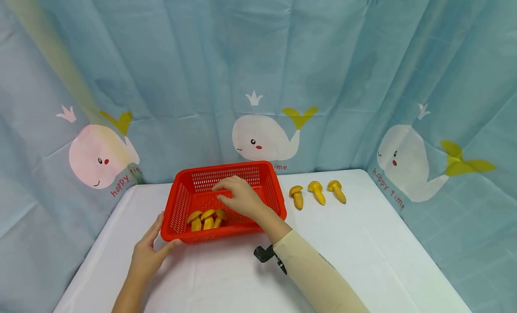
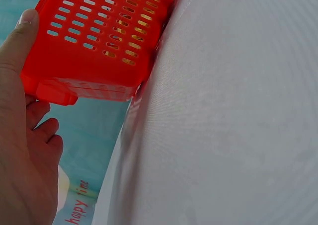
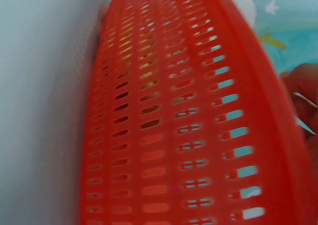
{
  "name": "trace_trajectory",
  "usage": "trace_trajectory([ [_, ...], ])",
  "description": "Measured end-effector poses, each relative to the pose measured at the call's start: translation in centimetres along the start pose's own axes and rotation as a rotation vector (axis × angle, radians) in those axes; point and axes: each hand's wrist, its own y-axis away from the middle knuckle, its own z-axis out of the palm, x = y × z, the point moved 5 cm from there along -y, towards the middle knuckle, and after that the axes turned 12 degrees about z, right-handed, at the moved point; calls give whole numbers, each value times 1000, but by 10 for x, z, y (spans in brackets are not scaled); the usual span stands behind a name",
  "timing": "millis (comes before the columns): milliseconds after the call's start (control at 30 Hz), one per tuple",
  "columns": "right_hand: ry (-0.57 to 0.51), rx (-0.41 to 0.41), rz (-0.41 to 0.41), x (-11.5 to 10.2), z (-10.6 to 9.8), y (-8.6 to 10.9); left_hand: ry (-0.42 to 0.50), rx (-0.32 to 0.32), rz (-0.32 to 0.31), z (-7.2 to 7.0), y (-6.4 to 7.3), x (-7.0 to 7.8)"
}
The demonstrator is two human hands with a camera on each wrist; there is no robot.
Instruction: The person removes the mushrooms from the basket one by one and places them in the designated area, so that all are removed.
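Your left hand point(image 1: 147, 254) pinches the red basket point(image 1: 226, 233) at its near-left corner; three yellow mushrooms point(image 1: 208, 219) lie inside, toward that corner. Your right hand point(image 1: 239, 197), empty, hovers over it, fingers loosely bent, thumb apart. Three more mushrooms point(image 1: 317, 193) lie rightward on the worktop point(image 1: 375, 245).

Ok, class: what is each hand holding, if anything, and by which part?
The left hand grips the red basket by its near left corner; the right hand holds nothing visible.

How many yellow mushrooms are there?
6 visible: three mushrooms in the red basket, near its front left; three more on the white table, right of it. The right hand may hide others.
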Motion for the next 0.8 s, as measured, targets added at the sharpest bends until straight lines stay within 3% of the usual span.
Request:
trace_trajectory([
  [300,8,-53,110,16,19,-10,-17,36,69,-1,1,2],
  [800,125,-130,141,25,38,-13,-21,28,47,-1,1,2],
])
